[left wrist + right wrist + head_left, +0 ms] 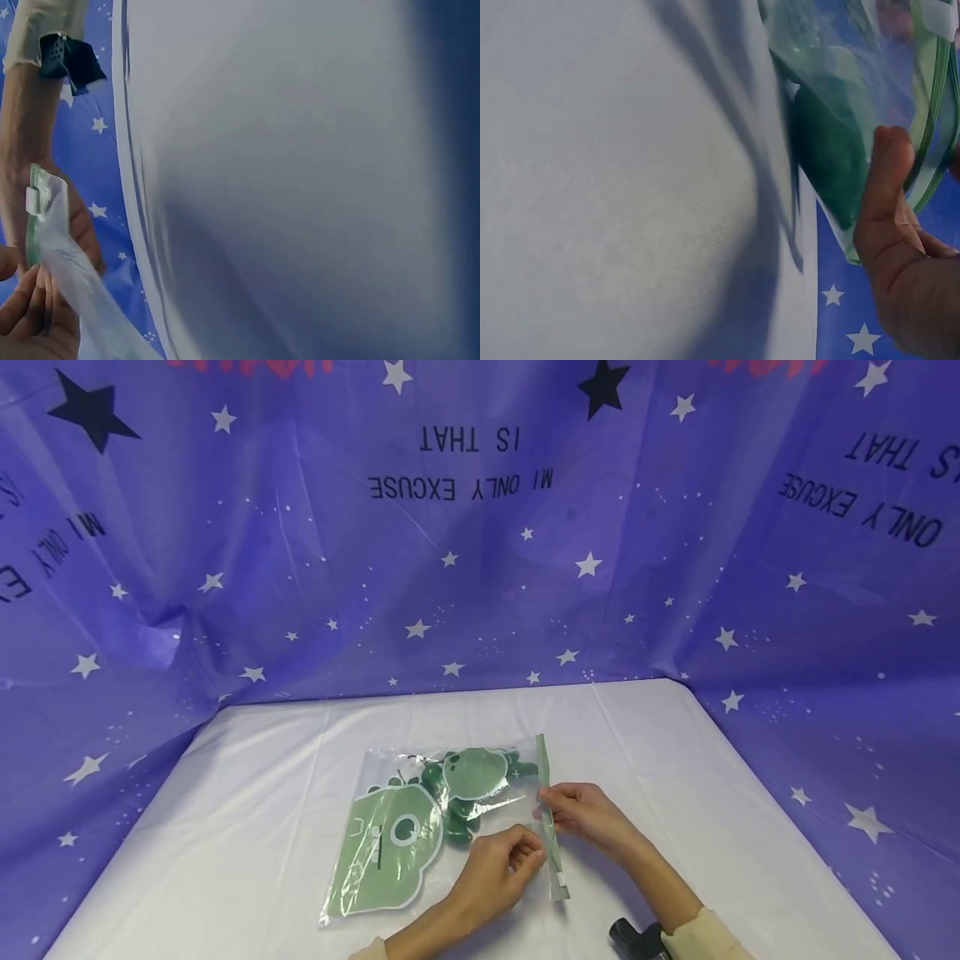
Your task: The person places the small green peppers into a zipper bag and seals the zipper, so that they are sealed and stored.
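Observation:
A clear zip bag point(525, 868) with a green strip point(553, 852) along its mouth lies tilted over the table. On it show a light green cartoon face point(390, 860) and a smaller green figure point(475, 774), with glossy dark green rounded pieces point(459, 827) inside. My right hand point(592, 818) pinches the strip at mid-length, thumb against the plastic. Closer to me, my left hand point(498, 868) has curled fingers, their tips at the bag's mouth. In the left wrist view, the left fingertips point(26, 304) pinch the green edge below a white slider point(32, 201). Two green edges stand apart in the right wrist view.
A white cloth covers the table point(247, 818). Purple star-printed curtain point(480, 593) rises behind it and on both sides. A black device point(637, 937) sits by the right sleeve point(708, 935) at the near edge.

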A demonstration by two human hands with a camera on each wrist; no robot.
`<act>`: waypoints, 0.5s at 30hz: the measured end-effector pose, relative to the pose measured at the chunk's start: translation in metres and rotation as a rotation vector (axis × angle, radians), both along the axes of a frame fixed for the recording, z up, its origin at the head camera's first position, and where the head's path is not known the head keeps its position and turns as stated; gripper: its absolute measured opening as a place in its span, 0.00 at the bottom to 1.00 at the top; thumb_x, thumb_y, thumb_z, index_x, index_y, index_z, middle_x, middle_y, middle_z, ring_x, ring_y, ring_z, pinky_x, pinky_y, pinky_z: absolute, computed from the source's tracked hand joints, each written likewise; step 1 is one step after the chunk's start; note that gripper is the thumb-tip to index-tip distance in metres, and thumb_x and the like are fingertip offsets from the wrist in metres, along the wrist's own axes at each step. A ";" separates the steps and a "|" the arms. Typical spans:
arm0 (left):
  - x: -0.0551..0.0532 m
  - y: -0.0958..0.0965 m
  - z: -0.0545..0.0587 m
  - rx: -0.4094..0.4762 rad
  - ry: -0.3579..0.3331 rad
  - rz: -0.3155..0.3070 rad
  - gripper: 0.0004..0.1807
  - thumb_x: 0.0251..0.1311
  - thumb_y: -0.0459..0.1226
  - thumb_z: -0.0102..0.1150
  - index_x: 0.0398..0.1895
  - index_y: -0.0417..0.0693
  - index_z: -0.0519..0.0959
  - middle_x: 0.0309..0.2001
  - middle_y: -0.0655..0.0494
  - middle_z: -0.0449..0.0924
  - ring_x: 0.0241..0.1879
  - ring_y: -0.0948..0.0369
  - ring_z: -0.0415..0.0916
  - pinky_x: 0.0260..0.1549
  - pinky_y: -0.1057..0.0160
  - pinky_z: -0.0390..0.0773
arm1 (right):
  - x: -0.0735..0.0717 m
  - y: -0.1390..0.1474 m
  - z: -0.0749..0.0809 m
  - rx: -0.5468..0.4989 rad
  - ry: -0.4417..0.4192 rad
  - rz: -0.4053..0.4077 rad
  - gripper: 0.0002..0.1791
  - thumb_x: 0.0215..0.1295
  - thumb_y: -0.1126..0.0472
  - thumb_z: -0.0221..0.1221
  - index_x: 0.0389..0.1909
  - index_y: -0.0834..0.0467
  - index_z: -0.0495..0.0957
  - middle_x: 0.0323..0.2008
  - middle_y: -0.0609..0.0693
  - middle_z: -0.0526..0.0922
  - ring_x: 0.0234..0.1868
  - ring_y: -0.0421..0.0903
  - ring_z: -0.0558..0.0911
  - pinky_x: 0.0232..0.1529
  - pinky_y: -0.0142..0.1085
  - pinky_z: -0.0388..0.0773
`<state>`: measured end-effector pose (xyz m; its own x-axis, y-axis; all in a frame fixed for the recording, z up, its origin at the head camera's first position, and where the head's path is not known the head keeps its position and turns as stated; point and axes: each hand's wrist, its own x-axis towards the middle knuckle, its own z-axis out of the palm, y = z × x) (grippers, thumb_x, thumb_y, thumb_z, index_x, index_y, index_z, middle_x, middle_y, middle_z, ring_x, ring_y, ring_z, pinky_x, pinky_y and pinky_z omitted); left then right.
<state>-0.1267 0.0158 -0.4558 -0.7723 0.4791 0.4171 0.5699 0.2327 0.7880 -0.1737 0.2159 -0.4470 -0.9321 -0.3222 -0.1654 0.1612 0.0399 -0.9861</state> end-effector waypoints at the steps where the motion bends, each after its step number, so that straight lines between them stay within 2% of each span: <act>1: 0.003 -0.001 0.001 -0.006 0.000 -0.012 0.02 0.63 0.34 0.57 0.33 0.45 0.78 0.26 0.64 0.78 0.25 0.75 0.72 0.25 0.75 0.76 | 0.000 0.000 -0.001 0.020 -0.002 -0.018 0.29 0.67 0.53 0.57 0.50 0.78 0.70 0.39 0.59 0.82 0.41 0.49 0.82 0.44 0.37 0.80; 2: 0.007 -0.002 0.002 -0.006 -0.021 -0.029 0.03 0.64 0.33 0.57 0.32 0.45 0.78 0.25 0.65 0.78 0.23 0.76 0.71 0.23 0.75 0.75 | 0.000 0.000 -0.002 0.030 0.002 -0.028 0.28 0.66 0.53 0.58 0.49 0.77 0.71 0.38 0.58 0.83 0.40 0.49 0.83 0.43 0.37 0.80; 4: 0.016 -0.006 0.006 0.007 -0.161 -0.099 0.05 0.64 0.34 0.56 0.30 0.44 0.78 0.22 0.64 0.78 0.21 0.75 0.72 0.20 0.75 0.75 | 0.000 0.000 -0.003 0.033 -0.001 -0.032 0.27 0.66 0.54 0.59 0.48 0.77 0.72 0.38 0.58 0.83 0.38 0.48 0.83 0.43 0.37 0.80; 6: 0.024 -0.011 0.008 0.025 -0.383 -0.207 0.08 0.64 0.35 0.56 0.29 0.40 0.79 0.21 0.60 0.79 0.19 0.73 0.73 0.18 0.74 0.74 | 0.000 0.002 -0.004 0.013 -0.012 -0.025 0.25 0.66 0.56 0.58 0.48 0.77 0.72 0.38 0.58 0.83 0.39 0.48 0.83 0.43 0.37 0.80; 9: 0.034 -0.016 0.008 0.021 -0.739 -0.317 0.16 0.66 0.39 0.54 0.31 0.32 0.81 0.22 0.52 0.81 0.20 0.69 0.75 0.21 0.74 0.75 | -0.002 0.004 -0.004 -0.033 -0.042 -0.022 0.23 0.66 0.58 0.58 0.49 0.77 0.72 0.39 0.57 0.83 0.40 0.47 0.83 0.43 0.37 0.80; 11: 0.036 -0.018 0.005 0.032 -0.926 -0.346 0.21 0.67 0.41 0.52 0.34 0.28 0.80 0.27 0.46 0.83 0.24 0.67 0.77 0.27 0.72 0.78 | -0.003 0.005 -0.003 -0.064 -0.058 -0.022 0.23 0.67 0.59 0.58 0.50 0.77 0.71 0.40 0.57 0.83 0.41 0.47 0.83 0.43 0.36 0.80; 12: 0.036 -0.018 0.003 0.053 -0.994 -0.344 0.23 0.68 0.43 0.50 0.36 0.26 0.79 0.30 0.44 0.83 0.27 0.65 0.79 0.31 0.71 0.79 | -0.004 0.006 -0.003 -0.079 -0.064 -0.026 0.23 0.67 0.59 0.58 0.50 0.77 0.71 0.40 0.57 0.83 0.41 0.47 0.83 0.43 0.36 0.80; 15: 0.034 -0.018 -0.002 0.225 -1.211 -0.303 0.28 0.69 0.47 0.50 0.45 0.23 0.73 0.37 0.41 0.82 0.37 0.59 0.82 0.43 0.65 0.79 | -0.005 0.005 -0.003 -0.106 -0.071 -0.033 0.23 0.67 0.60 0.58 0.51 0.77 0.71 0.39 0.57 0.83 0.42 0.48 0.83 0.44 0.35 0.79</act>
